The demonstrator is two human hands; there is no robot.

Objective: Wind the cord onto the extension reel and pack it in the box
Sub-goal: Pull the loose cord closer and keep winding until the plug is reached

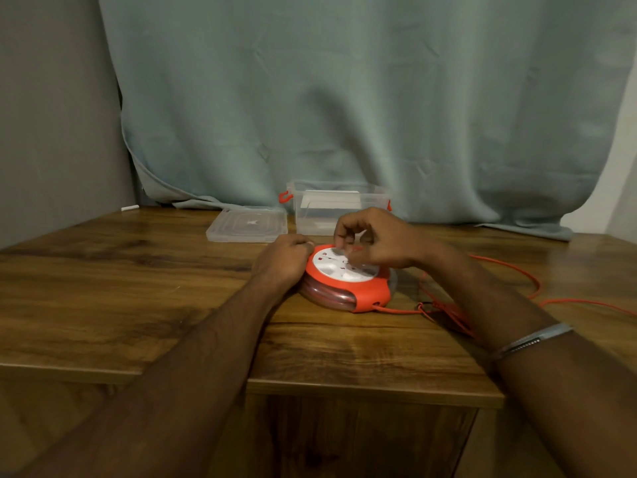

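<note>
Dim, warm indoor light, soft and apparently from above; faint sheen on the wooden table (103,270) left of the fingers, soft shadow under the right hand (375,239) across the reel (348,281). Motion blur at the right fingertips (341,241); left hand (282,260) sharper. Wide-angle bending at the edges, forearms stretched, curtain (344,98) behind the fingers soft and slightly grainy.

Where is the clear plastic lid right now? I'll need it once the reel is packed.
In the head view, the clear plastic lid lies flat on the wooden table, left of the open clear plastic box and beyond the left hand.
</note>
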